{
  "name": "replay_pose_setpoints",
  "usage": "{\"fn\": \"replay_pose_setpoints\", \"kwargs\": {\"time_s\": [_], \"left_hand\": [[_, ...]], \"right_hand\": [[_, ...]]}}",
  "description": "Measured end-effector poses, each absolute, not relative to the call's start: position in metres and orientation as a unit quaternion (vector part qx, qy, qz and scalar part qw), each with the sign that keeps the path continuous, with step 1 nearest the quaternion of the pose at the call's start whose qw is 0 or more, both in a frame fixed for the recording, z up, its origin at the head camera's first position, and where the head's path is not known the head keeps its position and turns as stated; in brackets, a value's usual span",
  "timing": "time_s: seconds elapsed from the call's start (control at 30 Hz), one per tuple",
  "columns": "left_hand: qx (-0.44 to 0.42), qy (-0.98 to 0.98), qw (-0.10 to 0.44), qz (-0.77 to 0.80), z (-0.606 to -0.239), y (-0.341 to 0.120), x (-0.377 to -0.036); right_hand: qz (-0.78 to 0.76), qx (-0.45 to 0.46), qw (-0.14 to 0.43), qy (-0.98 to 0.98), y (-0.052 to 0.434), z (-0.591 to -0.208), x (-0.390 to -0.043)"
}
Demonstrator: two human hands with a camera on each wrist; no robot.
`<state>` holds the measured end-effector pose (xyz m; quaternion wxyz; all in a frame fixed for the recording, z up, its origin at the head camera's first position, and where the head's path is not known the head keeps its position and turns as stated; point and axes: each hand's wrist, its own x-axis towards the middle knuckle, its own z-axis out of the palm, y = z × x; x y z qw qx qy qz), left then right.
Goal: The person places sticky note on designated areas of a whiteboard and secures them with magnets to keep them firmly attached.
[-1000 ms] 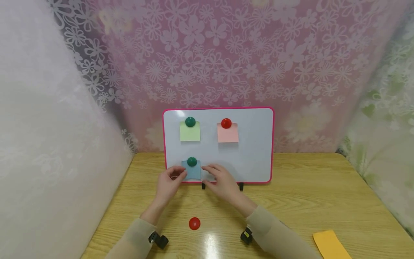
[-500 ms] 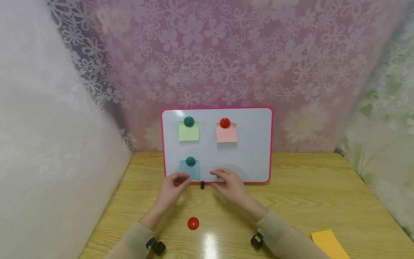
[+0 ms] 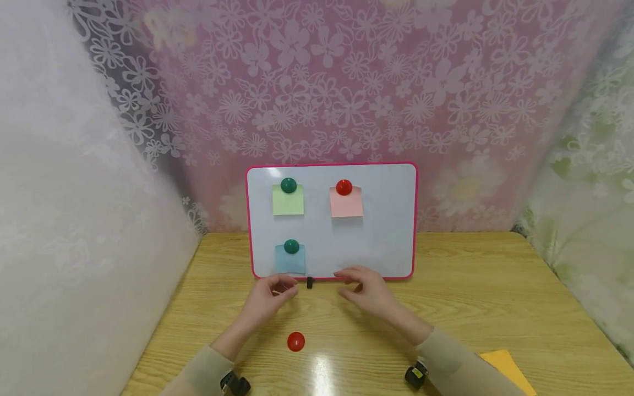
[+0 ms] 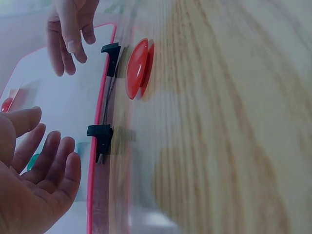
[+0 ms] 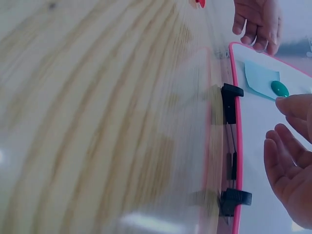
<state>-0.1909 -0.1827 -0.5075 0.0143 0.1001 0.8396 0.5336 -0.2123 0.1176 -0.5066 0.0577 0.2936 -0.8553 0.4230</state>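
Observation:
A pink-framed whiteboard [image 3: 386,242] stands upright at the back of the wooden table [image 3: 470,297]. On it a green magnet [image 3: 288,185] pins a green note, a red magnet [image 3: 344,187] pins a pink note, and a second green magnet [image 3: 291,246] pins a blue note [image 3: 289,263]. My left hand [image 3: 269,300] hovers just in front of the board's lower edge, below the blue note, fingers relaxed and empty. My right hand [image 3: 369,291] hovers to its right, also empty with loose fingers. A loose red magnet [image 3: 296,341] lies on the table nearer to me.
An orange paper [image 3: 507,371] lies at the table's front right. Black stand feet [image 3: 310,282] hold the board up. Flowered curtains close in the back and both sides.
Both hands have drawn back from the blue note and the board's lower edge toward me. The blue note stays pinned under its green magnet.

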Motion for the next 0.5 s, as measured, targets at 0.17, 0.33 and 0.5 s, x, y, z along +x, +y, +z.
{"fn": "replay_pose_setpoints", "kwargs": {"time_s": [0.17,0.33,0.5], "left_hand": [[0.118,0.839,0.041,0.53,-0.512,-0.183,-0.189],[0.127,0.84,0.053,0.525,-0.513,-0.184,-0.187],[0.148,0.841,0.071,0.516,-0.511,-0.185,-0.184]], "right_hand": [[0.431,0.298,0.044,-0.85,0.134,-0.509,-0.21],[0.432,0.299,0.025,-0.85,0.148,-0.505,-0.206],[0.431,0.297,-0.003,-0.852,0.161,-0.502,-0.201]]}}
